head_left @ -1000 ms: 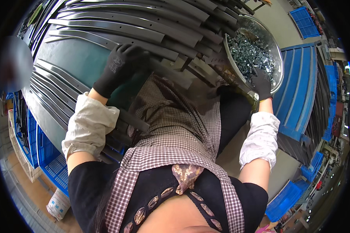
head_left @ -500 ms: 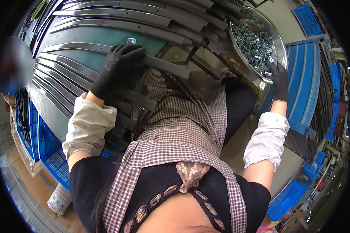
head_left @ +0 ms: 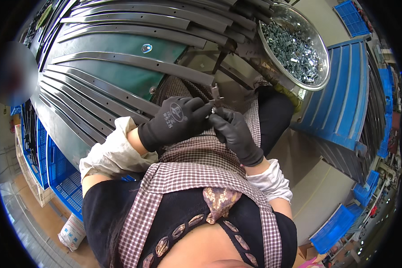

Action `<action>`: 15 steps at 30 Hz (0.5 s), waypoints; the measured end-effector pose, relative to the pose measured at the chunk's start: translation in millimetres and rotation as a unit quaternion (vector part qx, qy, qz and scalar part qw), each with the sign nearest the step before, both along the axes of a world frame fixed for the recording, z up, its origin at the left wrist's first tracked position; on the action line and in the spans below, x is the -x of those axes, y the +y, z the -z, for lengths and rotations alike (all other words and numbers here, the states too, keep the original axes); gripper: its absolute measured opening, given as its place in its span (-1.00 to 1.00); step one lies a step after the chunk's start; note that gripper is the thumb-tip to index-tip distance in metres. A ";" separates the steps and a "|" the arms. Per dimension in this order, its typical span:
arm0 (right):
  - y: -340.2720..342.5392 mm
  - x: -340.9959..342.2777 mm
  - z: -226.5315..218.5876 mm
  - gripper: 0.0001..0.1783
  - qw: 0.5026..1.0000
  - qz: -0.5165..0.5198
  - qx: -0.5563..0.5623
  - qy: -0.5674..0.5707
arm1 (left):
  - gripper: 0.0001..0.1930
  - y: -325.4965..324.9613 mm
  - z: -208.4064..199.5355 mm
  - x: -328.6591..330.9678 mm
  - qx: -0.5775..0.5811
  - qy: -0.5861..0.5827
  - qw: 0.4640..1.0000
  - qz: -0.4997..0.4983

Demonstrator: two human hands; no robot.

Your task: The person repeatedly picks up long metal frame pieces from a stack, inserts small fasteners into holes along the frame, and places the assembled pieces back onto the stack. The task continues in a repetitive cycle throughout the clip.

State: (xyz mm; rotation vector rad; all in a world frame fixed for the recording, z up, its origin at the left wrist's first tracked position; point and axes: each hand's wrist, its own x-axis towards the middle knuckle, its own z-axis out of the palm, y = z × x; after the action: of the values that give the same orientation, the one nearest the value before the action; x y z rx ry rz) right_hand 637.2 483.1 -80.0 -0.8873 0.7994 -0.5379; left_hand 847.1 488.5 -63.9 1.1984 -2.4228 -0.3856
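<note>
Both my hands wear black gloves and meet in front of my checked apron. My right hand (head_left: pixel 237 134) pinches a small metal clip (head_left: pixel 216 94), which sticks up above the fingertips. My left hand (head_left: pixel 176 119) is closed, its fingertips pressed to the lower end of the same clip. Just beyond the clip ends a long dark metal strip (head_left: pixel 138 64), lying across the table and overhanging its edge. More dark strips (head_left: pixel 82 96) lie side by side to the left, partly behind my left hand.
A round metal bowl (head_left: pixel 327 73) full of small metal pieces stands at the far right. Beside it is a blue ribbed surface (head_left: pixel 339 98). Stacked strips (head_left: pixel 165 22) cover the far side of the green-topped table (head_left: pixel 125 82). Blue crates (head_left: pixel 67 178) stand at lower left.
My right hand has come from the bowl to the middle, now with a clip. My left hand has left the strip and moved nearer and right to meet it.
</note>
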 end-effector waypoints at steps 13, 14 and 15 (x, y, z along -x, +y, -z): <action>-23.5 8.5 1.1 -0.54 0.996 -0.075 0.057 0.009 | -0.66 -7.1 9.6 -14.9 0.028 -0.025 0.996 0.081; -24.2 8.8 3.9 -0.52 0.996 -0.081 0.037 0.000 | -0.60 -8.1 10.4 -16.7 0.045 -0.039 0.993 0.099; -25.0 9.4 6.7 -0.50 0.996 -0.086 0.018 -0.008 | -0.54 -9.7 11.3 -18.6 0.063 -0.053 0.990 0.116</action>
State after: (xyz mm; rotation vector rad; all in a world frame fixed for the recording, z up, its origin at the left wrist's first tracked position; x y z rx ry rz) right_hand 627.8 458.1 -86.7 -0.9734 0.6934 -0.4080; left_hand 865.8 478.8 -75.2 0.9079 -2.6440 -0.2376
